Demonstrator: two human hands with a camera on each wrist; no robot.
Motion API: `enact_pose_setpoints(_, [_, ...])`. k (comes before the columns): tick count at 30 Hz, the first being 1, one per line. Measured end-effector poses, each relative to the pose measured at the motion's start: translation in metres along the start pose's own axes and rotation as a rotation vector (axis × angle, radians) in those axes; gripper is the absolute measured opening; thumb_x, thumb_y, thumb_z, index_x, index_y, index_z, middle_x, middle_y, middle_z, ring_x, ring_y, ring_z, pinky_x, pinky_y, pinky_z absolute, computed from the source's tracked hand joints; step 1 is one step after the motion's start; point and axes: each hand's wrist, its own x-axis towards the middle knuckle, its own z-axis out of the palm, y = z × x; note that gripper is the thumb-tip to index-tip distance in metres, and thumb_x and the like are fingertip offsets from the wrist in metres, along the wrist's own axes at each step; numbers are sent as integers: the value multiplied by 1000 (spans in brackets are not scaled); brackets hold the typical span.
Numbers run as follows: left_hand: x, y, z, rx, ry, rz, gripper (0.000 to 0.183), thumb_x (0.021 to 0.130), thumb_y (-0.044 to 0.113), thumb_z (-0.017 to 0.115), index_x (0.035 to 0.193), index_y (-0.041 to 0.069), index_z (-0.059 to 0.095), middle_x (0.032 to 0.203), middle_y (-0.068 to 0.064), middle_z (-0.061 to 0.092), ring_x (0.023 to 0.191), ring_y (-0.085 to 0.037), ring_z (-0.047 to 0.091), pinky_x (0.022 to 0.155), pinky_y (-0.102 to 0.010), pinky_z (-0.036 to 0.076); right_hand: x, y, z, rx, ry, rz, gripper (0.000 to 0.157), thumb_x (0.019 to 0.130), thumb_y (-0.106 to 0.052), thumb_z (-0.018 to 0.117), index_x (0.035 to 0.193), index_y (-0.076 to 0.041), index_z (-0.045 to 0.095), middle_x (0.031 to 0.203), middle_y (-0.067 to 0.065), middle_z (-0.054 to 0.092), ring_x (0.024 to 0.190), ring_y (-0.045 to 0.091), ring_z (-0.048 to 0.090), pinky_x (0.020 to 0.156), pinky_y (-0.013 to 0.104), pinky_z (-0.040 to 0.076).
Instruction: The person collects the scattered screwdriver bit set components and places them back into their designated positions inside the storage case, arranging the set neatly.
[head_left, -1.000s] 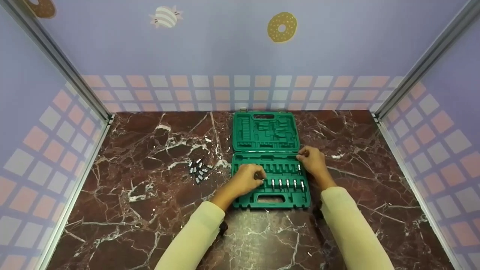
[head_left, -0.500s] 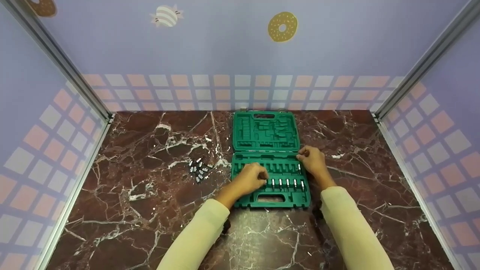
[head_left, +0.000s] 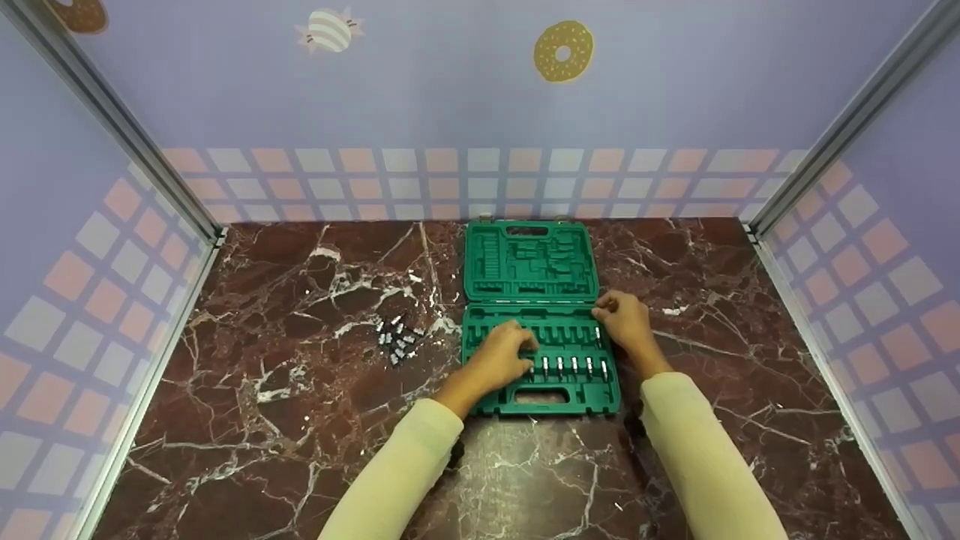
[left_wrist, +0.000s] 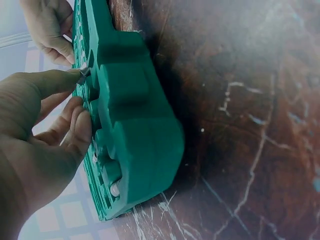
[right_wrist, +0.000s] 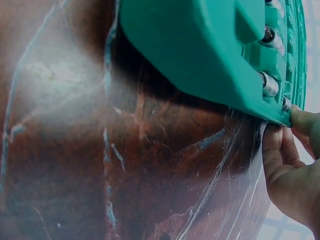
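A green socket case [head_left: 541, 405] lies unfolded on the marble-patterned table. My left hand [head_left: 499, 358] is over the left part of its near tray, thumb and fingers parted. In the left wrist view the thumb tip touches a small metal socket [left_wrist: 84, 75] seated in a slot. Several silver sockets [head_left: 574, 365] stand in the front row to the right of that hand. One more socket [head_left: 598, 336] sits at the right end of the back row. My right hand [head_left: 627, 321] pinches the case's right edge, with the rim between thumb and fingers in the right wrist view.
A loose pile of small sockets [head_left: 399, 340] lies on the table left of the case. The case's moulded lid [head_left: 531, 262] lies folded back toward the rear wall [head_left: 420, 97]. Patterned side walls enclose the table [head_left: 300, 427].
My left hand has shifted slightly to the right, and its thumb and index finger have spread apart at the front row. My right hand stays at the case's edge.
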Motion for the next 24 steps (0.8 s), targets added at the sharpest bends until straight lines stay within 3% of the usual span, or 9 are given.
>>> enact_pose_setpoints(10, [3,4,0,30,-21,-93,22,92,15,79,113,12,77,111,-5,66,111,-25,60,96,-39,54,0,0,1,7,18,4,15,99,-12,69,108,-1,72,104,24,71,92,39,67,82,53,55])
enact_pose_setpoints(24, [8,1,2,68,-3,-29,16,91,15,80,106,10,78,104,-7,66,103,-26,62,92,-40,54,3,1,3,-2,29,9,13,98,-12,70,106,-2,72,104,23,72,97,39,66,87,53,53])
